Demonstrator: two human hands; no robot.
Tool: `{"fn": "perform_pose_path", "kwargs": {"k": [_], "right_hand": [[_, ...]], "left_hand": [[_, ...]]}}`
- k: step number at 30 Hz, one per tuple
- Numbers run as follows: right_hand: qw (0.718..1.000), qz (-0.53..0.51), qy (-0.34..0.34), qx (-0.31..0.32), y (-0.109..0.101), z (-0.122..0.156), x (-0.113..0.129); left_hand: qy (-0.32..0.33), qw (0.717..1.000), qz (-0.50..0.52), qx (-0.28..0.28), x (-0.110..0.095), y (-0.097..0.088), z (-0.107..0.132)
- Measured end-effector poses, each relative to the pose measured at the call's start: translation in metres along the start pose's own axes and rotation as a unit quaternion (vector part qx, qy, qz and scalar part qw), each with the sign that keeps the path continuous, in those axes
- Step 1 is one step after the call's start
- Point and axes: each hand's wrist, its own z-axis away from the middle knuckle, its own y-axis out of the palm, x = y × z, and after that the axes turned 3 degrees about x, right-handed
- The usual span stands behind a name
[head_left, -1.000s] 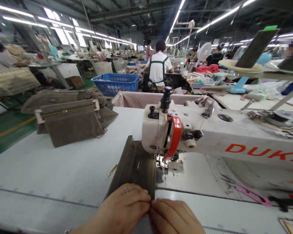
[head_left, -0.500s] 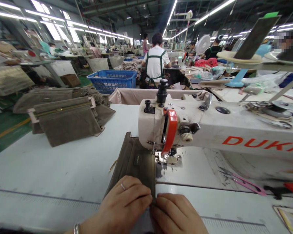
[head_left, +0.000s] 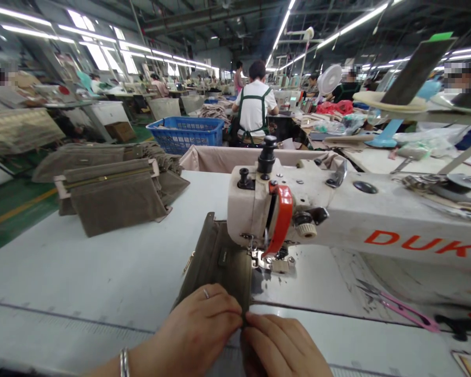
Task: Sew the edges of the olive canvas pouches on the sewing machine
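Note:
A flat olive-brown fabric piece with a small dark label lies on the white table, its far end under the presser foot of a white sewing machine with a red guard. My left hand, ring on one finger, presses down on the fabric's near end with fingers curled and pinching its right edge. My right hand meets it fingertip to fingertip and pinches the same edge.
A stack of olive fabric pieces with zippers lies at the far left of the table. Pink-handled snips lie right of the needle. A blue basket and a seated person in a white shirt are beyond.
The fabric piece has crept a little further under the machine head; both hands stay pinched on its near edge. The camera view shifted slightly.

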Motion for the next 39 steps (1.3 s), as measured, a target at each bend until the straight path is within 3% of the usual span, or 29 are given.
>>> {"fn": "perform_pose_path", "kwargs": {"k": [6,23,31,39], "right_hand": [[1.0,-0.027,-0.002,0.012,0.004,-0.006,-0.009],[0.985,-0.033,0.067,0.156,-0.015,-0.048,-0.028],[0.991,-0.03,0.072,0.112,-0.008,-0.051,-0.037],[0.991,-0.039,0.075,0.107,-0.005,-0.052,-0.037]], "left_hand": [[-0.008,1.0,0.017,-0.007,0.017,-0.003,-0.008],[0.005,0.999,-0.038,0.0,0.063,-0.007,-0.035],[-0.029,0.997,-0.066,-0.004,0.07,-0.015,-0.052],[-0.046,0.997,-0.067,-0.018,0.072,-0.016,-0.056]]}}
